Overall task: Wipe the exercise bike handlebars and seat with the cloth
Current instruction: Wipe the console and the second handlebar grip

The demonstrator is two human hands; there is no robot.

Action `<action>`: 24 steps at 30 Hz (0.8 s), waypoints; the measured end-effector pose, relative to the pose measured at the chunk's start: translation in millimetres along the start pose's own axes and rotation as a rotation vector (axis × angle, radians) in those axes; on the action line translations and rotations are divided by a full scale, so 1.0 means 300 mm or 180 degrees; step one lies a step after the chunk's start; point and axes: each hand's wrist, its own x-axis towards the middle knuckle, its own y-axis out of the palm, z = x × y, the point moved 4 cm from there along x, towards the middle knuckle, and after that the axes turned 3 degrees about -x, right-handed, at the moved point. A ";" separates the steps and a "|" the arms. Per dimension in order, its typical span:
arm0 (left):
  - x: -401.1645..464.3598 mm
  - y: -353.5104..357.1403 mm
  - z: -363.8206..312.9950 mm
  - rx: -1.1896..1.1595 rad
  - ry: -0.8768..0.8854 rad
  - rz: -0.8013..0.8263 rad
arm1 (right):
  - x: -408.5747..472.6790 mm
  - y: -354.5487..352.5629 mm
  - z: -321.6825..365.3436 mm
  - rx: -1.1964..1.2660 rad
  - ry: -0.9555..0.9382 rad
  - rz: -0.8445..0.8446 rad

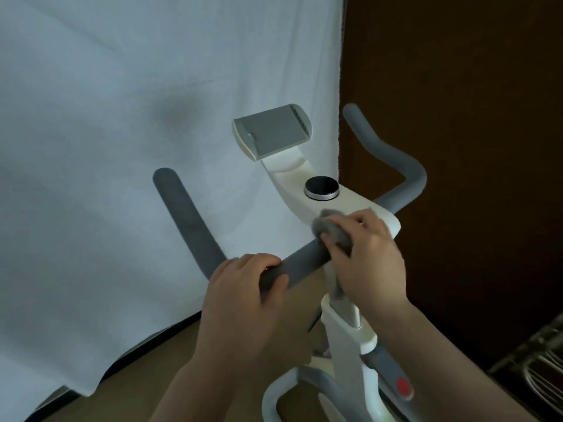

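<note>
Right hand [368, 257]: fingers curling round a crumpled grey cloth [333, 231], pressing it onto the grey foam-padded handlebar [300, 263] beside the white centre stem. Left hand [240, 295]: gripping the same bar, whose long axis is running down-left from the cloth toward it. Seat not showing.

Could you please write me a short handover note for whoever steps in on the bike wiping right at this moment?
Left hand: grips the left handlebar near its bend, steadying it; no cloth in it.
Right hand: holds the grey cloth and presses it on the bar where it joins the white centre console.
Right handlebar: no hand or cloth on it.
Seat: out of view.
Done: cannot tell from this picture how much is already wiped.
Left: finish the bar under the cloth, check both grips, then wipe the seat.
</note>
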 end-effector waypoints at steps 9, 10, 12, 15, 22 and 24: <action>-0.050 -0.011 0.040 -0.0525 0.0140 -0.0129 | -0.087 0.037 0.098 0.0635 0.0348 -0.0288; -0.055 -0.011 0.039 -0.0575 0.0147 -0.0145 | -0.097 0.038 0.109 0.0617 0.0304 -0.0215; -0.064 -0.007 0.032 -0.0549 0.0193 -0.0147 | -0.118 0.036 0.123 0.0835 0.0395 -0.0024; -0.067 0.001 0.026 -0.0432 0.0163 -0.0087 | -0.155 0.012 0.106 0.1235 0.0824 0.0123; -0.099 -0.004 -0.010 -0.0297 0.0040 0.0269 | -0.244 -0.014 0.124 0.1213 0.0900 0.0301; -0.116 -0.018 -0.017 -0.0358 0.0023 0.0383 | -0.261 -0.025 0.132 0.1210 0.0866 0.0348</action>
